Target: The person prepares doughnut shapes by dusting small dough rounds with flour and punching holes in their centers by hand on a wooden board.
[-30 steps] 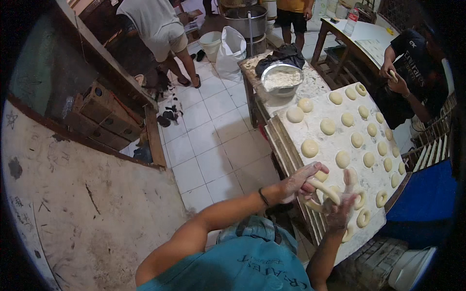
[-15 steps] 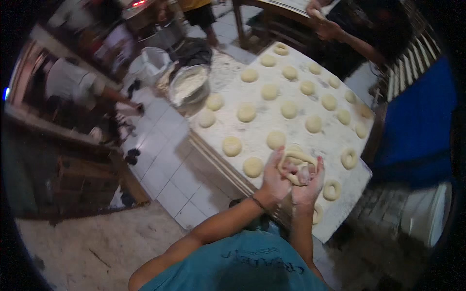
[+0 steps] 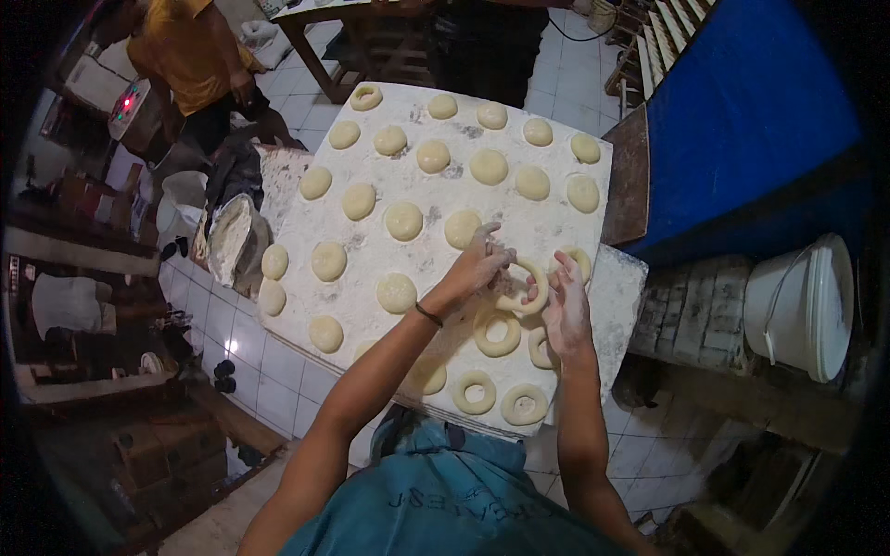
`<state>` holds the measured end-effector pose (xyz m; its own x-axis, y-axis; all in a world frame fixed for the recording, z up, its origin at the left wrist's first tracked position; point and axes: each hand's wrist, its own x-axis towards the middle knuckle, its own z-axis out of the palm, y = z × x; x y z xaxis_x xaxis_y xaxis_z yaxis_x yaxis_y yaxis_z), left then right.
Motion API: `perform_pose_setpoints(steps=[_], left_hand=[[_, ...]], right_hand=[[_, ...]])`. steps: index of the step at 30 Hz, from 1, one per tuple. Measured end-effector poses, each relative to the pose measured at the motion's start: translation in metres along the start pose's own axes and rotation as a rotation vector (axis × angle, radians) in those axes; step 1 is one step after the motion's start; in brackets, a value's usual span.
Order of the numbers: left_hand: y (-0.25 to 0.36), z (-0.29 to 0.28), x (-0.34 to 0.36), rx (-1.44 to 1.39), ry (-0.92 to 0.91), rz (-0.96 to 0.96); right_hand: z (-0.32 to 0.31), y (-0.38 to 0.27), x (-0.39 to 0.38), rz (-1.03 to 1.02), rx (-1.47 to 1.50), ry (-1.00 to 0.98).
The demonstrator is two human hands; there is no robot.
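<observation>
A pale dough ring (image 3: 534,302) is low over the flour-dusted board (image 3: 278,320), between my hands. My left hand (image 3: 468,269) has curled fingers closed on the ring's left side; my right hand (image 3: 565,306) grips its right side, partly hiding it. Beneath and around them lie several other rings (image 3: 475,392) and several round dough pieces (image 3: 397,293) in loose rows.
A metal bowl of flour (image 3: 236,241) and dark bag stand left of the board. A blue panel (image 3: 742,139) and lidded white bucket (image 3: 793,310) are at right. A person in yellow (image 3: 199,65) and a dark-clothed person (image 3: 487,46) stand beyond, near a table (image 3: 315,14).
The view has swung right, centring the board. My hands, earlier cupped together round the ring, are now farther apart and reach farther over the board. The person in yellow appears bent at upper left.
</observation>
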<state>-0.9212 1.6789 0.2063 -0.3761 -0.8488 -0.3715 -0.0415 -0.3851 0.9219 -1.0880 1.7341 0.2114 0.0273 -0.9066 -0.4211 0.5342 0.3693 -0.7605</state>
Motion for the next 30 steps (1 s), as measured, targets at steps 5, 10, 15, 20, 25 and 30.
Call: perform_pose_setpoints(steps=[5, 10, 15, 20, 25, 30], left_hand=[[-0.037, -0.002, 0.050, 0.198, 0.121, 0.247], [-0.016, 0.015, 0.019, 1.034, 0.290, 0.643], [-0.035, 0.007, 0.005, 1.260, 0.116, 0.578], [-0.017, 0.019, -0.053, 1.091, 0.180, 0.607], [-0.020, -0.013, -0.118, 0.933, 0.363, 0.483], [-0.027, -0.030, -0.136, 0.481, 0.511, 0.486]], right_hand=[[-0.003, -0.016, 0.019, -0.126, -0.259, 0.153], [-0.029, -0.030, -0.005, -0.289, -0.209, 0.146], [0.026, -0.029, 0.043, -0.322, -0.604, -0.075], [0.069, -0.002, 0.126, -0.537, -1.319, -0.456], [0.086, 0.011, 0.135, -0.450, -1.648, -0.719], [0.090, 0.000, 0.083, -0.529, -1.622, -0.595]])
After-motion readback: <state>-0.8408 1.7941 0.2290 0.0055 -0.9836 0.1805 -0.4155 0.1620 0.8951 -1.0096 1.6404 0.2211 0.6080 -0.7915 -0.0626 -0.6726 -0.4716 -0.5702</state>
